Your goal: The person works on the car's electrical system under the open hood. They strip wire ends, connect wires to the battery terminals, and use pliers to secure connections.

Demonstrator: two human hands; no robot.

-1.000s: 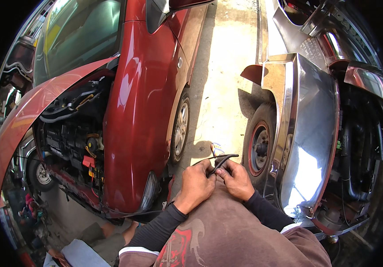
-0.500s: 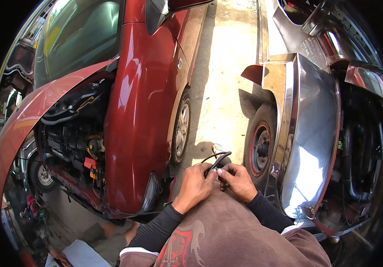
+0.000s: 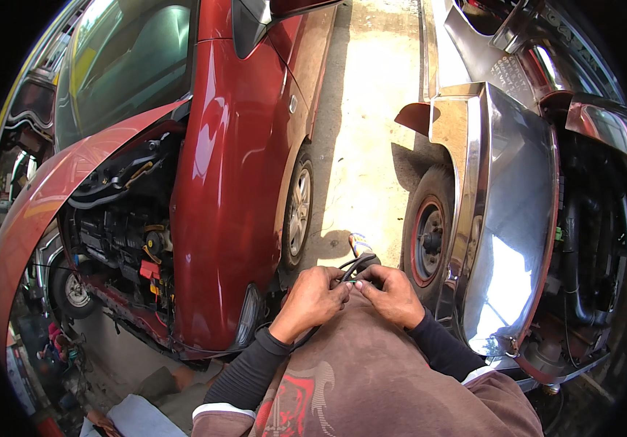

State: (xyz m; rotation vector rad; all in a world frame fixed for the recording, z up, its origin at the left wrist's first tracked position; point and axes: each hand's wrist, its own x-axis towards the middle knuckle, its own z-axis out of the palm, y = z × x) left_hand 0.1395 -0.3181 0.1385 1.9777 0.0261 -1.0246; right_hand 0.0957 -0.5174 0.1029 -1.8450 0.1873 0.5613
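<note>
Black, sheathed cable (image 3: 355,264) is gripped between both hands, directly in front of the person's chest and above the brown garment (image 3: 371,371). The left hand (image 3: 309,297) is closed, with its fingers curled around the cable where it leaves the sheath. The right hand (image 3: 393,293) is also closed, with thumb and fingertips pinched on the thin wire ends at the meeting point of the two hands; a small green detail shows there, too small to identify. The two hands touch each other at the fingertips. A short loop of the cable rises just above the knuckles, and a further run of dark cable passes down under the left wrist. Left of the hands stands a red car (image 3: 233,167) with its bonnet (image 3: 58,197) raised and the engine bay (image 3: 120,233) exposed; its front wheel (image 3: 296,211) is near the left hand. Right of the hands stands a second vehicle with a polished metal panel (image 3: 506,218) and a wheel with a red rim (image 3: 430,244), near the right hand. Sunlit concrete floor (image 3: 364,131) lies between the two vehicles.
</note>
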